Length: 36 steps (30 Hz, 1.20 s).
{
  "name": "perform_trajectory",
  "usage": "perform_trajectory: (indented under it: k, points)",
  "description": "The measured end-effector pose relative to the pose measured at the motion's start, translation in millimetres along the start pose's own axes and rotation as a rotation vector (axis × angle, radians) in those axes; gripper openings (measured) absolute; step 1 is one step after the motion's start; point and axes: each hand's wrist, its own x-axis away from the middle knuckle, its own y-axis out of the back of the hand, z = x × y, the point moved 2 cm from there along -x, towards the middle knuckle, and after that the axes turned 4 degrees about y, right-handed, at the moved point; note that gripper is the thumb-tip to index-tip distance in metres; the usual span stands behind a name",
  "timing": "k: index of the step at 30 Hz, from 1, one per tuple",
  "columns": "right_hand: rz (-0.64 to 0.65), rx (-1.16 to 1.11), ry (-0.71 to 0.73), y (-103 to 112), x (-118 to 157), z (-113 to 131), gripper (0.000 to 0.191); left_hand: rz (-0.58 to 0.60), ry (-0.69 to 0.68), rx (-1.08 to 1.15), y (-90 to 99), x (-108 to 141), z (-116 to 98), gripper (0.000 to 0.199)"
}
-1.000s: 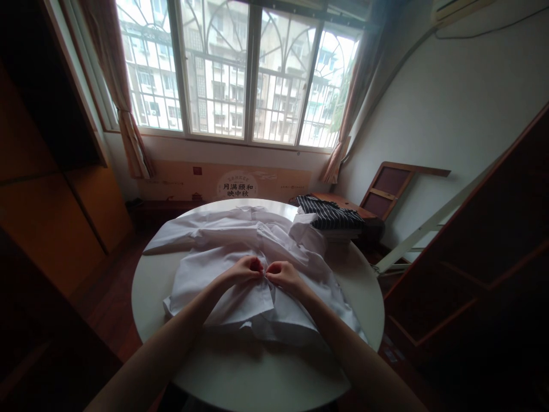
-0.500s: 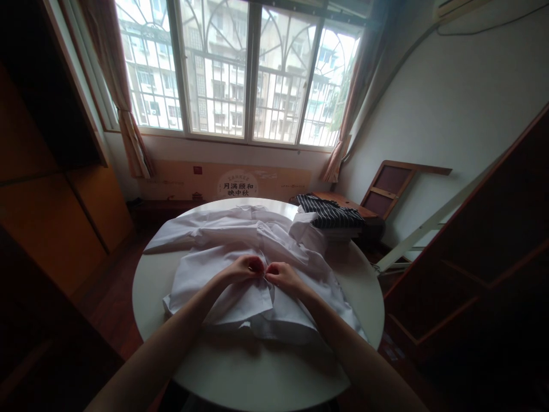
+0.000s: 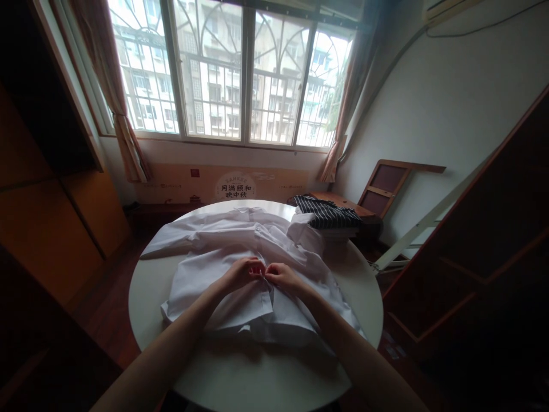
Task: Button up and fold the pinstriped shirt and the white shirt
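A white shirt point(image 3: 201, 274) lies spread over the round white table point(image 3: 257, 377), its collar toward the right and one sleeve stretched to the left. Near the middle of its front opening, my left hand point(image 3: 246, 270) pinches the cloth edge with curled fingers. Fingertip to fingertip with it, my right hand point(image 3: 282, 276) grips the same front edge from the other side. The small spot between the fingertips is hidden, so a button there cannot be made out. A loose corner of the shirt front hangs just below both hands.
At the table's back right sits a stack of folded clothes with a black striped garment point(image 3: 326, 212) on top. Behind it are a wooden stand point(image 3: 343, 203) and a folded chair point(image 3: 384, 186). A barred window point(image 3: 214, 80) is ahead; an orange cabinet point(image 3: 77, 229) stands left.
The fingers of my left hand have shifted slightly at the cloth edge, while my right hand keeps nearly the same place. The whole view has moved a little.
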Motion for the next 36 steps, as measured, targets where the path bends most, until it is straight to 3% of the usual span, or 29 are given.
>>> perform_trajectory:
  k: [5,14,22,28,36]
  points:
    - [0.033,-0.044,0.011,2.4,1.4,3.4,0.010,-0.030,-0.051,-0.062,1.7,1.1,-4.7,0.008]
    - [0.088,-0.192,-0.086,10.4,16.0,32.9,0.010,-0.065,-0.057,-0.050,2.8,4.2,-14.6,0.006]
    - [0.124,-0.295,-0.105,10.1,17.5,31.4,0.012,-0.094,-0.068,-0.113,-2.1,0.4,-10.7,0.010]
    - [0.059,-0.339,-0.092,10.6,18.5,31.7,0.010,-0.122,-0.128,-0.192,-4.6,2.5,-14.1,0.012]
    - [-0.001,-0.331,-0.110,11.7,21.4,38.6,0.012,-0.152,-0.103,-0.238,-5.4,-1.3,-11.2,0.008]
